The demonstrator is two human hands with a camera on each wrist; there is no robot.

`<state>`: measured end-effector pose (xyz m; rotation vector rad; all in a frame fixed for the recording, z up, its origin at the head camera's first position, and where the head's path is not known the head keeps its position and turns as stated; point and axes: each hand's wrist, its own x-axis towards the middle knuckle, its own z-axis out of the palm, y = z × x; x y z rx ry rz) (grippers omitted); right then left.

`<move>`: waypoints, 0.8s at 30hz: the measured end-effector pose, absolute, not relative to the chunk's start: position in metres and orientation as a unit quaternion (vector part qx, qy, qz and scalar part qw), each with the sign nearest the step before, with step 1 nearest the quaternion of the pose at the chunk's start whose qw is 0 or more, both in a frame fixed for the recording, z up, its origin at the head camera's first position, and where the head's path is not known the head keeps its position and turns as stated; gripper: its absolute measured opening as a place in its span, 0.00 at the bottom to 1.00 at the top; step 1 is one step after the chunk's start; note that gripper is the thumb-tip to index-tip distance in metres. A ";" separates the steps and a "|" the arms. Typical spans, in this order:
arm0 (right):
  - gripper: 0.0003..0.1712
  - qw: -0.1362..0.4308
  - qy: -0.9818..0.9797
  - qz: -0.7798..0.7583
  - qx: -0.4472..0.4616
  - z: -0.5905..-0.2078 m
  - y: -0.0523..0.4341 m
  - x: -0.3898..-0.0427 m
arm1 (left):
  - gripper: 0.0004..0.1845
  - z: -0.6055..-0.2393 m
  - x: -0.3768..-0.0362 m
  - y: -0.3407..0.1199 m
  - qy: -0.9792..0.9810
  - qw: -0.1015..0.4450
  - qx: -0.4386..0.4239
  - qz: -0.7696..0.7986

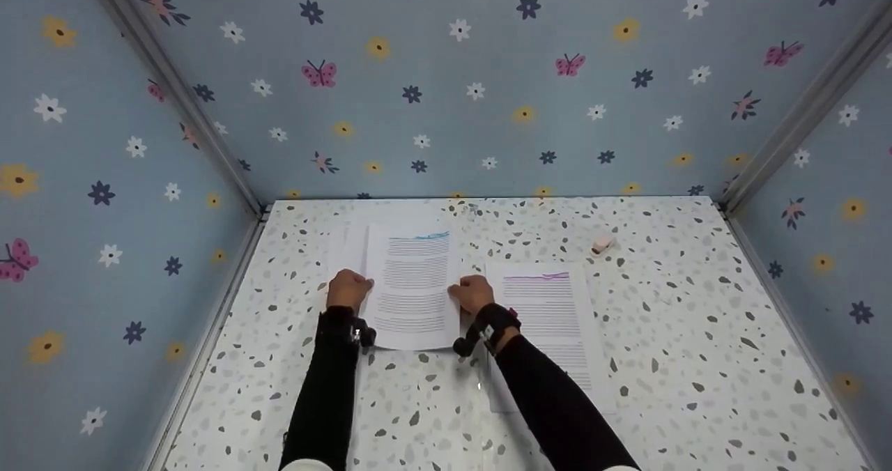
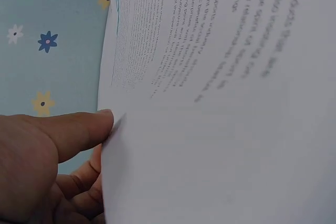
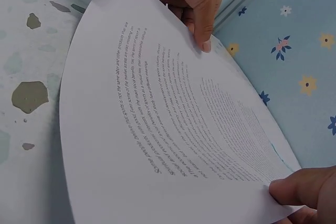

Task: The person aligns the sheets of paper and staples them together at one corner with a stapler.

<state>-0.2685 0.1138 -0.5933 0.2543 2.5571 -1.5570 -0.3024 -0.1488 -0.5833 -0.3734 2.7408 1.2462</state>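
Observation:
A printed sheet of paper [image 1: 414,286] with a blue pen mark near its top is held up off the table by its two side edges. My left hand [image 1: 349,289] pinches the left edge between thumb and fingers; the left wrist view shows the thumb [image 2: 84,129] lying on the printed face. On the opposite edge, my right hand [image 1: 472,293] pinches the paper the same way, its thumb [image 3: 294,186] on top in the right wrist view. The page bows between the hands. Whether it is one sheet or several cannot be told.
Another printed page [image 1: 543,318] with a purple mark lies to the right, partly under my right forearm. More white paper [image 1: 343,244] shows behind the held sheet at left. A small pinkish object [image 1: 601,246] lies at the back right of the speckled table [image 1: 669,318]. Flowered walls enclose the table.

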 end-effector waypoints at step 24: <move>0.28 0.070 0.845 -0.519 0.103 -0.595 0.114 -0.271 | 0.18 -0.582 -0.310 -0.157 0.929 0.064 -0.149 0.334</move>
